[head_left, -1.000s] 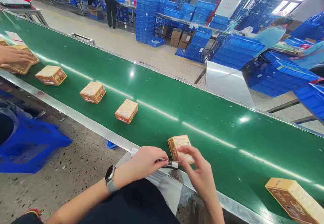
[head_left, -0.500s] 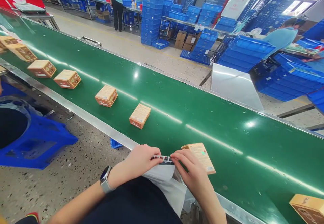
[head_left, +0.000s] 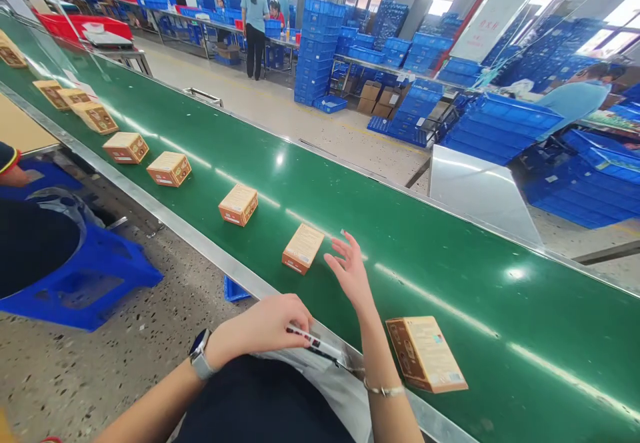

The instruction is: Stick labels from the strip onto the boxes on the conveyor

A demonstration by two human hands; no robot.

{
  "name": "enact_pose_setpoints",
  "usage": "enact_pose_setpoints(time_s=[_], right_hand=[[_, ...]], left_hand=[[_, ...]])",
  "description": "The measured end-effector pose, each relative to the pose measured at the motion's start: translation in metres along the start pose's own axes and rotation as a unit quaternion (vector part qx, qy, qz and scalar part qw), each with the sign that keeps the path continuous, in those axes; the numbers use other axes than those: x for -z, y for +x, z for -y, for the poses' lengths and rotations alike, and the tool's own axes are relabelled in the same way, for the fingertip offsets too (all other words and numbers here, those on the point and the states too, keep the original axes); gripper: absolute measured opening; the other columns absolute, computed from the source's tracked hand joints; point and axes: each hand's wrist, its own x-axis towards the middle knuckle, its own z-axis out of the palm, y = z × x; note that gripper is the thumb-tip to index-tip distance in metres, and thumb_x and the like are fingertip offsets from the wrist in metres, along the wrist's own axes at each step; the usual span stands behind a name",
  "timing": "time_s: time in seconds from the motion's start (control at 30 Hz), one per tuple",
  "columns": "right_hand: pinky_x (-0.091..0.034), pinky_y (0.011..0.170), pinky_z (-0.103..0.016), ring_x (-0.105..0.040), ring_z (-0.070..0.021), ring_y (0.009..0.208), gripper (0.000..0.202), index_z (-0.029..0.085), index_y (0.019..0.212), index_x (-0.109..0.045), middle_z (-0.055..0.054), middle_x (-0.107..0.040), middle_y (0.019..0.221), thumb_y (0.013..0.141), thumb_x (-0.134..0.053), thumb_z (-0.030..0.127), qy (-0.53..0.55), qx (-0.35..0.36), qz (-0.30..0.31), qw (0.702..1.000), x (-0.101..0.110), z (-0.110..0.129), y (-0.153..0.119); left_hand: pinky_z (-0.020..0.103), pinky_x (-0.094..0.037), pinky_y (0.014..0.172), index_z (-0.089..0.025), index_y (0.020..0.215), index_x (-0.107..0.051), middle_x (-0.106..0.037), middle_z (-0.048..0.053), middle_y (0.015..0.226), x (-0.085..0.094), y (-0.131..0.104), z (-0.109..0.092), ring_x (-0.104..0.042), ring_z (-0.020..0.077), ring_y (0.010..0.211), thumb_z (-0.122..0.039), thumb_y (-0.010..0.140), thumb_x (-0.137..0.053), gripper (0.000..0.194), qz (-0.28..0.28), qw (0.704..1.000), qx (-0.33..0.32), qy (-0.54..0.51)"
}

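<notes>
While the left hand [head_left: 265,326] stays low at the near edge of the green conveyor surface [head_left: 450,256], its grip is closed around a thin strip of labels [head_left: 315,344], pinched between thumb and fingers, with the strip's free end pointing right over a pale plastic bag [head_left: 330,376] in the lap. The right hand [head_left: 350,273] hovers above the belt with fingers spread and holding nothing; the nearest small box [head_left: 303,248] lies flat just to its left, apart from the fingertips. Another box [head_left: 425,353] lies on the belt just right of the right forearm, near the wrist. More boxes [head_left: 239,204] trail away up the belt to the left. What is printed on the strip is too small to read, and the left fingertips are hidden under the hand. At the left edge, another person's arm [head_left: 13,175] is cut off by the frame.
</notes>
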Motion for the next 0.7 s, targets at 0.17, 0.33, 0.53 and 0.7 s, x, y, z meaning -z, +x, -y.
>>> enact_pose_setpoints(time_s=[0.17,0.33,0.53,0.7], right_hand=[[-0.036,0.112,-0.054,-0.056,-0.03,0.127,0.098,0.03,0.15,-0.039,-0.009,-0.062,0.132,0.064,-0.084,0.041,0.029,-0.013,0.13,0.991,-0.015,-0.007,0.038],[-0.041,0.109,-0.052,-0.064,-0.0294,0.117,0.09,0.029,0.138,-0.057,-0.007,-0.071,0.121,0.054,-0.092,0.032,0.063,-0.036,0.215,0.974,0.008,0.002,0.027],[-0.04,0.11,-0.051,-0.056,-0.0293,0.128,0.044,0.026,0.112,-0.068,-0.01,-0.064,0.135,0.078,-0.074,0.052,0.09,-0.069,0.015,0.993,0.014,0.004,-0.02],[-0.054,0.09,-0.045,-0.066,-0.0308,0.108,0.037,0.019,0.082,-0.069,-0.015,-0.069,0.125,0.077,-0.072,0.055,0.106,-0.113,-0.094,0.983,-0.003,0.009,-0.049]], left_hand=[[0.038,-0.041,0.112,-0.02,0.073,-0.076,-0.064,0.007,0.138,-0.006,-0.004,0.004,-0.048,0.0303,0.139,-0.019,0.08,-0.081,0.008,-0.02,0.998,-0.067,-0.008],[0.047,-0.027,0.123,-0.021,0.071,-0.076,-0.044,0.003,0.156,-0.004,-0.006,0.011,-0.034,0.0321,0.148,-0.018,0.08,-0.08,0.01,-0.067,0.993,-0.096,0.031],[0.044,-0.036,0.119,-0.019,0.067,-0.075,-0.042,0.002,0.156,-0.012,-0.004,0.015,-0.035,0.0337,0.147,-0.009,0.076,-0.079,0.014,-0.041,0.995,-0.091,0.026],[0.041,-0.042,0.115,-0.018,0.063,-0.072,-0.046,0.001,0.154,-0.012,0.001,0.002,-0.038,0.0309,0.146,-0.006,0.078,-0.076,0.02,-0.021,0.996,-0.09,0.004]])
